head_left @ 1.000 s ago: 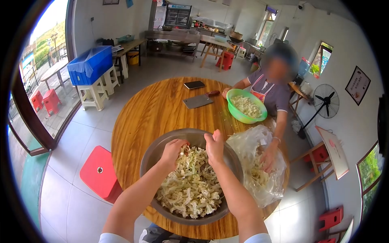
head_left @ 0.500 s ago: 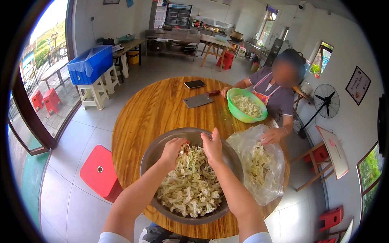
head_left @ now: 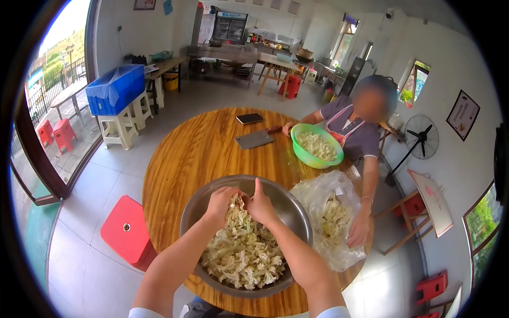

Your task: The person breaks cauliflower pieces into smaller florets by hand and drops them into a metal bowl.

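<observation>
The metal bowl (head_left: 291, 212) of cauliflower pieces (head_left: 241, 259) sat by the near edge of the table (head_left: 183, 153). The left hand (head_left: 216, 206) and right hand (head_left: 261, 208) curved narrowly around the heap's far end; whether either gripped any pieces, I couldn't tell. Loose, cupped fingers low inside the rim suited them, limiting crushing and spills.

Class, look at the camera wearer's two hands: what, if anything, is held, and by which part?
The left hand and right hand meet at cauliflower florets toward the metal bowl's far side; the fingers hide whether any is gripped, or where.
</observation>
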Action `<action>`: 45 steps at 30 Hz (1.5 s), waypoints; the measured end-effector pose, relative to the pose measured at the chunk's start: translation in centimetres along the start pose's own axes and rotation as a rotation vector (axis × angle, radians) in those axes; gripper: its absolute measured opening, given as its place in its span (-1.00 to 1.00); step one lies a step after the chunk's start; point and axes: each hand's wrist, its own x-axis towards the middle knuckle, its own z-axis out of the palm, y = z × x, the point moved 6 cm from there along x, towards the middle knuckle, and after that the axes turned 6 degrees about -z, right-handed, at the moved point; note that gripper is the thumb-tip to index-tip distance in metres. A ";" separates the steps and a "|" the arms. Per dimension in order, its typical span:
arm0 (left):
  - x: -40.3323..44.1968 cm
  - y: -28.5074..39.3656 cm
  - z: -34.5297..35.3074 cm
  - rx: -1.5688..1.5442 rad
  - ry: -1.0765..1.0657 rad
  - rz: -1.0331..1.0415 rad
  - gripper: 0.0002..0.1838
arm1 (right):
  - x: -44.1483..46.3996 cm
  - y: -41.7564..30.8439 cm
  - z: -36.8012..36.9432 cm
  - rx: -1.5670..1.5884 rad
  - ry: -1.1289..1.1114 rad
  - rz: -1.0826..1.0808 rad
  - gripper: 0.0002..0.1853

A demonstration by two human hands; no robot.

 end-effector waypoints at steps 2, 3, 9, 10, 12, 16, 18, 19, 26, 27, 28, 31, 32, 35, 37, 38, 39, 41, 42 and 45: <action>-0.1 0.1 -0.2 0.064 0.025 -0.010 -0.87 | 0.0 -0.2 -1.1 -0.017 0.102 0.022 -0.16; -0.1 0.1 -0.2 0.038 0.012 0.003 -0.87 | 0.1 0.1 -1.4 0.028 0.111 0.071 -0.14; -0.4 0.1 -0.2 0.027 0.015 0.024 -0.87 | 0.5 1.8 -0.9 0.168 0.083 0.131 -0.09; -0.7 0.3 0.0 0.023 0.018 0.026 -0.87 | 0.5 1.7 -0.9 0.176 0.078 0.134 -0.10; -0.9 0.5 -0.1 0.026 0.020 0.031 -0.87 | 0.5 1.6 -0.8 0.179 0.071 0.140 -0.10; -0.5 0.3 -0.2 0.033 0.008 0.031 -0.87 | 0.1 1.0 -1.2 0.156 0.016 0.164 -0.09; -0.4 0.2 -0.2 0.040 0.006 0.027 -0.87 | 0.0 1.0 -1.2 0.160 0.027 0.157 -0.10; -0.4 0.2 -0.3 0.048 0.008 0.026 -0.87 | 0.3 1.4 -1.1 0.170 0.063 0.142 -0.12; -0.1 0.1 -0.4 0.062 0.008 0.046 -0.87 | 0.7 1.3 -2.1 0.210 0.341 -0.046 -0.21; 0.0 0.1 -0.3 0.054 0.007 0.037 -0.87 | 1.2 2.4 -2.0 0.265 0.353 -0.006 -0.21; -0.1 0.1 -0.3 0.047 0.007 0.027 -0.86 | 1.8 3.6 -1.8 0.321 0.365 0.035 -0.22; 0.1 -0.1 -0.4 0.030 0.004 0.034 -0.86 | 1.3 2.9 -3.4 0.214 0.556 -0.082 -0.24; 0.2 -0.2 -0.5 0.023 0.005 0.042 -0.85 | 0.9 2.1 -4.1 0.131 0.640 -0.164 -0.24; 1.1 -0.7 -0.8 0.044 -0.033 0.051 -0.85 | 1.9 3.9 -3.6 0.363 0.446 -0.025 -0.43; 1.0 -0.7 -0.6 -0.037 -0.052 0.000 -0.85 | 1.1 2.0 -3.0 0.666 0.288 -0.006 -0.62; 0.9 -0.8 -0.6 -0.083 -0.049 -0.022 -0.85 | 0.5 0.4 -3.0 0.694 0.238 -0.071 -0.66; 0.9 -0.9 -0.6 -0.107 -0.030 -0.066 -0.80 | 0.0 -0.9 -2.9 0.664 0.192 -0.097 -0.67; 0.2 -0.4 -0.3 -0.164 -0.049 -0.128 -0.74 | -0.4 -2.8 -2.8 0.562 0.156 -0.174 -0.68; 0.0 -0.4 -0.1 -0.191 -0.065 -0.162 -0.71 | -0.8 -3.3 -2.7 0.490 0.167 -0.217 -0.68; -0.5 0.1 0.5 -0.201 -0.182 -0.128 -0.59 | -1.3 -4.0 -2.9 0.319 0.228 -0.343 -0.69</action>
